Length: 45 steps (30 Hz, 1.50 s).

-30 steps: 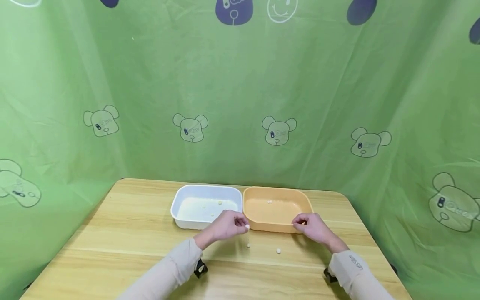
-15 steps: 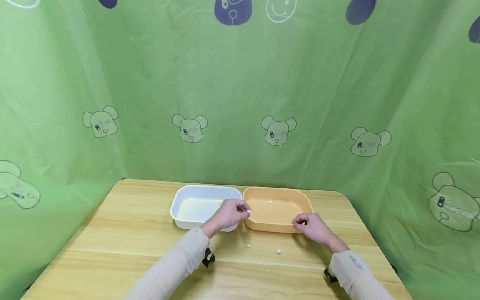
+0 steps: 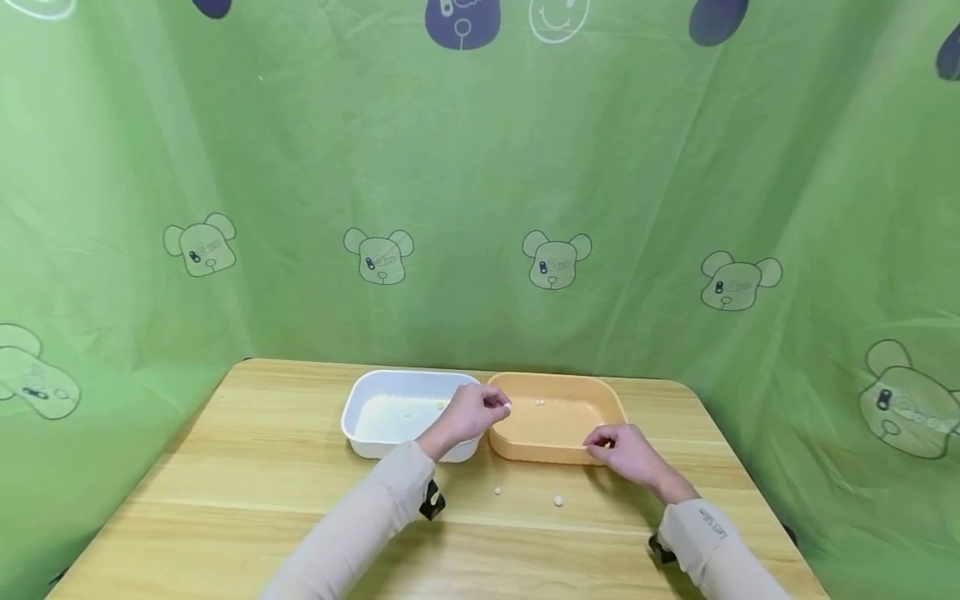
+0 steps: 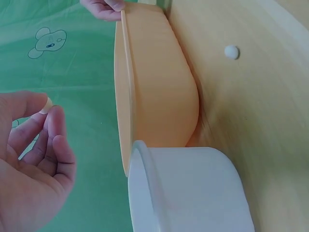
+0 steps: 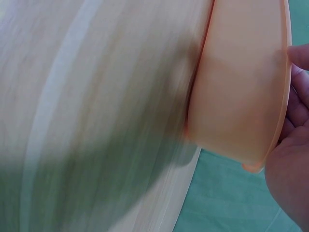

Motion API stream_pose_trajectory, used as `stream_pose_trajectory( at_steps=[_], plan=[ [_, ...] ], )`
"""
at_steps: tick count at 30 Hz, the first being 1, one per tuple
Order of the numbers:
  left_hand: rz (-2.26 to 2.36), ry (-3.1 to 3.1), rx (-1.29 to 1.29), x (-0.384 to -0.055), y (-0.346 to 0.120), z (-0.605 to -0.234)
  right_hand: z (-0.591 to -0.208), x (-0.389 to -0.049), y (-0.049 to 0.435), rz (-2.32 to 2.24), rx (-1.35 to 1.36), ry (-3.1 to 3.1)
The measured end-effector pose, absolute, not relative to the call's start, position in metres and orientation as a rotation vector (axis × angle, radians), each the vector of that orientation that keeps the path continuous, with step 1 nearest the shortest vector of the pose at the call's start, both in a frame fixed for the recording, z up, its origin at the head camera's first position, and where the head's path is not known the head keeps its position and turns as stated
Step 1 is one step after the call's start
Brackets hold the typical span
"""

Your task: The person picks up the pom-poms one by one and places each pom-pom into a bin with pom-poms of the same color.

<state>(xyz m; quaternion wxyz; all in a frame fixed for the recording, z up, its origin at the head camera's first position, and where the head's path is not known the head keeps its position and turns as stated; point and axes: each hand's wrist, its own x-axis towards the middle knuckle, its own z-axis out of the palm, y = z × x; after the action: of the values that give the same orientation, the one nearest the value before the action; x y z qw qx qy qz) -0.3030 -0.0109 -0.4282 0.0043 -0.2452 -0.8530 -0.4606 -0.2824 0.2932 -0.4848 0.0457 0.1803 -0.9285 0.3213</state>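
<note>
My left hand pinches a small cream-white round piece between thumb and index finger. It is raised over the white basin's right end, with its fingertips at the left end of the orange basin. My right hand grips the orange basin's front rim near its right corner; the right wrist view has the thumb on the rim and the other fingers on the inner side. Inside the orange basin lie small white pieces, side by side toward the back.
Left of the orange basin stands the white basin, holding a yellowish piece and a paler one. In front, a larger white round piece and a smaller one lie on the wooden table. Green curtains enclose the table.
My left hand has risen from in front of the basins, moving forward and slightly right with the small white piece. My right hand stays on the orange rim.
</note>
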Motion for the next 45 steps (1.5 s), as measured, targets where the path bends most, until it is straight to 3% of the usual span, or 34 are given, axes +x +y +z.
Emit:
stream_pose_trajectory(
  at_steps=[27, 45],
  plan=[
    [-1.424, -2.670, -0.670, -0.331, 0.022, -0.439, -0.481, -0.279, 0.297, 0.994, 0.559, -2.838],
    [-1.534, -2.693, -0.456, -0.341, 0.024, -0.446, -0.484, -0.280, 0.296, 1.017, 0.561, -2.834]
  ],
)
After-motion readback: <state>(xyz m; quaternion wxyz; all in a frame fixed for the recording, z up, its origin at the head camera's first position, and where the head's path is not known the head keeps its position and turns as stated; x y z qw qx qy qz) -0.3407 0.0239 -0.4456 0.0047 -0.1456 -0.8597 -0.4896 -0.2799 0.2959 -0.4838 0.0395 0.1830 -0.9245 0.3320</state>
